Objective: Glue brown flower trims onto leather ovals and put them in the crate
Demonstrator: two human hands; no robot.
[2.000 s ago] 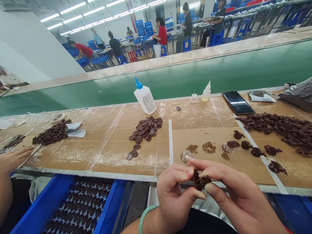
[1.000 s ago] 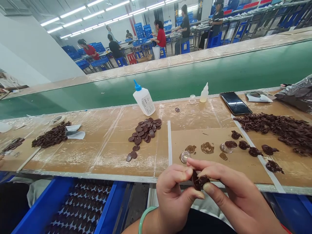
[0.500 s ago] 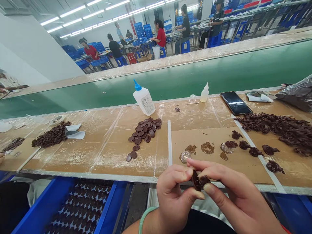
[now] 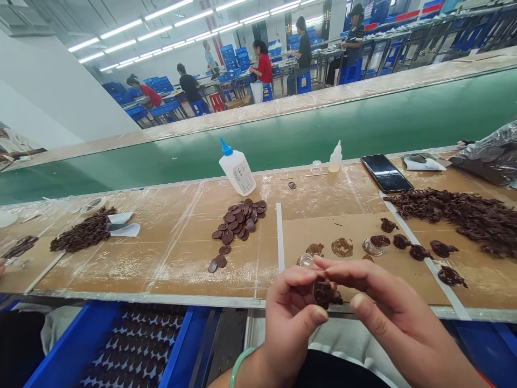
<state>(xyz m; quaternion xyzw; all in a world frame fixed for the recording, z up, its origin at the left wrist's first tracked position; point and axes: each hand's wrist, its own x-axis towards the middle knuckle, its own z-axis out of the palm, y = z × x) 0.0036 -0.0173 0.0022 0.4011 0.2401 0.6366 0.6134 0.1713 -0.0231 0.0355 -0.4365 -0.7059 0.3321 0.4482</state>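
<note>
Dark brown disc (image 4: pixel 323 292) sits pinched between the closed fingers (image 4: pixel 297 277) of the left hand (image 4: pixel 288 318) and the right hand (image 4: pixel 388 307), both equally close, just over the near edge of the desk (image 4: pixel 181 269).

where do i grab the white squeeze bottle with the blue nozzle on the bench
Take the white squeeze bottle around its wide body, below the shoulder, not by the thin blue nozzle. Come from the right: the pile of dark brown discs lies just in front of it, so a reach from the near side could brush them.
</note>
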